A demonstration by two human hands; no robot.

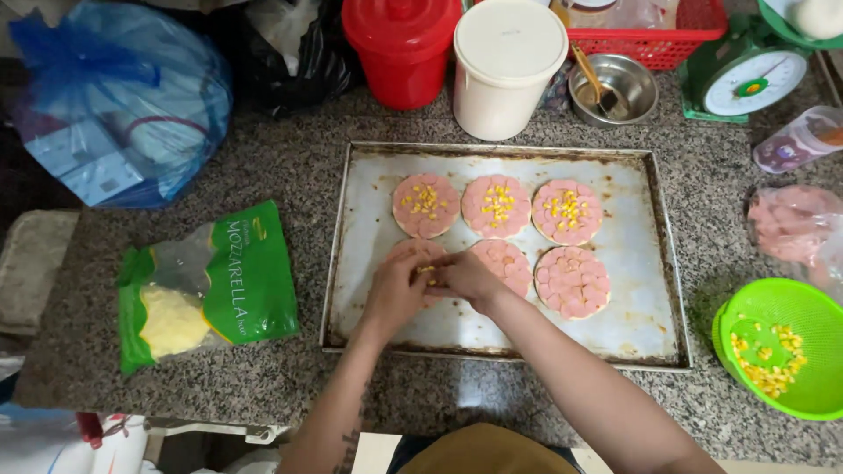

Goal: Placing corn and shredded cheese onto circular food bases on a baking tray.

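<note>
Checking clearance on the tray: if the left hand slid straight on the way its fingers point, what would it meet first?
Most likely the right hand, which it already touches above the round sausage-topped base with corn kernels; the left hand points rightward.

Both hands, left hand (395,290) and right hand (468,279), sprinkle corn (427,269) on a pizza base (414,254).

Bare tray (628,316) at lower right and along left edge: passable. Blocked above by red bucket (402,48), white tub (509,66), steel bowl (615,88); right by green colander (786,347); left by cheese bag (206,285).
</note>
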